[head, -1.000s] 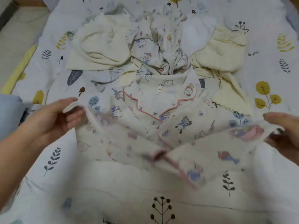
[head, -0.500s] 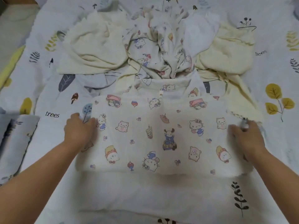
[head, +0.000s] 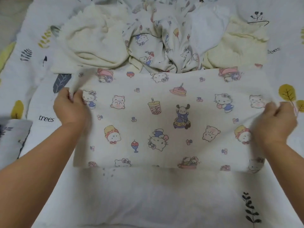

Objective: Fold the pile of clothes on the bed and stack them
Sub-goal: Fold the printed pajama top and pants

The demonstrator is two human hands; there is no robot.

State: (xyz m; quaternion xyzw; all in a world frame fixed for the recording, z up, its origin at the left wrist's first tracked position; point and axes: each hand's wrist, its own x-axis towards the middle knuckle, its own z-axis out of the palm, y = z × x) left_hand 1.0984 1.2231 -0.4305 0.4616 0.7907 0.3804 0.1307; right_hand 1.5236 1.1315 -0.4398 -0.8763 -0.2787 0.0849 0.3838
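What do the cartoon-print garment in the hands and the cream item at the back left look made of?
Cartoon-print garment: thin, matte woven cotton by the look; it drapes limply where both hands pinch it. Cream item: thicker, fuzzier, maybe knit or terry; its folds are soft and rounded.

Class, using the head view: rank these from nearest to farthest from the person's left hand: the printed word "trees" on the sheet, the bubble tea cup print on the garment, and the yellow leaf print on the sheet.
From the left hand:
1. Word "trees", just to its left on the sheet.
2. Bubble tea cup print, to its right, mid-garment.
3. Yellow leaf print, far right, beyond the right hand.
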